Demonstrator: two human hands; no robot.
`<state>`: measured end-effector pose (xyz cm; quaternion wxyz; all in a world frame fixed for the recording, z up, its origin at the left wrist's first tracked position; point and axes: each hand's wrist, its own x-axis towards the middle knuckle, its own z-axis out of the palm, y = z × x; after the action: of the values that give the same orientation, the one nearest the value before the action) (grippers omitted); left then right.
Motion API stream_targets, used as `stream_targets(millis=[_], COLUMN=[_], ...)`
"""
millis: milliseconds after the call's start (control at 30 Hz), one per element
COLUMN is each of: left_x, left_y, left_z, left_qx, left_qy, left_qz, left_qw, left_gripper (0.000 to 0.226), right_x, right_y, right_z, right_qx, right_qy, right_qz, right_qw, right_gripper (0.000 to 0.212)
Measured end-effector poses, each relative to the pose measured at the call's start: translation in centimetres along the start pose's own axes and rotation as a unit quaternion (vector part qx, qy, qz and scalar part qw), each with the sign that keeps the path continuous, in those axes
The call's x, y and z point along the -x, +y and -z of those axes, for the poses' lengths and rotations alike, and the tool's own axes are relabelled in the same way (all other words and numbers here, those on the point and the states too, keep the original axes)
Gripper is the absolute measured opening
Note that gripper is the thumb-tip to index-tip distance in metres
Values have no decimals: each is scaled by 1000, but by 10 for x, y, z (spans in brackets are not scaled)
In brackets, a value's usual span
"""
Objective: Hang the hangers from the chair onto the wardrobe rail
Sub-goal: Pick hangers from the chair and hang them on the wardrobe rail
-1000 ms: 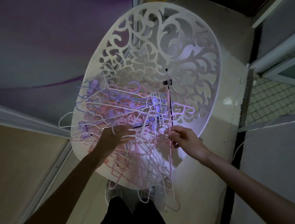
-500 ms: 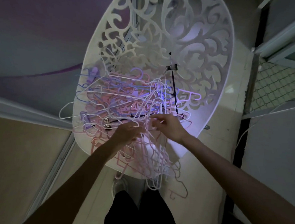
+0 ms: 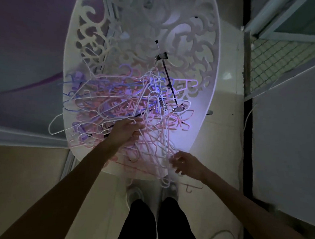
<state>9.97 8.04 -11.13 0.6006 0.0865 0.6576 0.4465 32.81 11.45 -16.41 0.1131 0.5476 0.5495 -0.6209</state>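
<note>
A white chair (image 3: 207, 66) with a cut-out scroll back fills the middle of the view. On its seat lies a tangled pile of hangers (image 3: 120, 103), pink, white, blue and purple, with several drooping over the front edge. A black clip hanger (image 3: 168, 77) leans against the back. My left hand (image 3: 126, 130) is in the pile, closed round the hook of a white hanger (image 3: 92, 125). My right hand (image 3: 184, 164) hovers at the front right edge, fingertips against thin pink and white strands; blur hides its grip. No wardrobe rail is in view.
My legs and shoes (image 3: 135, 193) stand just below the chair's front edge. A pink hanger (image 3: 191, 188) lies on the floor by my right foot. A wire mesh panel (image 3: 277, 60) and a white cable (image 3: 247, 119) are on the right, a purple wall on the left.
My right hand has pulled back from the middle of the pile to the chair's front right edge. My left hand stays in the pile. The camera has moved closer to the chair.
</note>
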Motion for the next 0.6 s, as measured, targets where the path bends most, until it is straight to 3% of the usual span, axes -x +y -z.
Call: stream_targets(millis=[100,200,333,433,500,600], left_x=[6,13,24,30,33,35], left_y=[-11,-28,-41,-37,-30,-16], left_z=[-1,-3,-13,-25,-33,-44], left_qx=[-52,-103,-105,-79,-90,-100], left_qy=[16,-5,-38,-55,-68,-67], left_qz=[-15,13,9,-12,-24,-41], left_qw=[998,995,994,995,993,992], left_gripper=[14,11,26,24,21,25], right_x=[1,8,14,23,28,38], right_y=[3,3,4,-9,-26,-57], right_z=[-6,-7,-4,5,15,27], right_qx=[-28,-119,-89,-84,-79,-18], right_qy=[57,39,86,119,100,10], right_qz=[27,-9,24,53,57,59], right_qw=[998,992,992,988,990,998], right_gripper=[15,17,23,19,34,77])
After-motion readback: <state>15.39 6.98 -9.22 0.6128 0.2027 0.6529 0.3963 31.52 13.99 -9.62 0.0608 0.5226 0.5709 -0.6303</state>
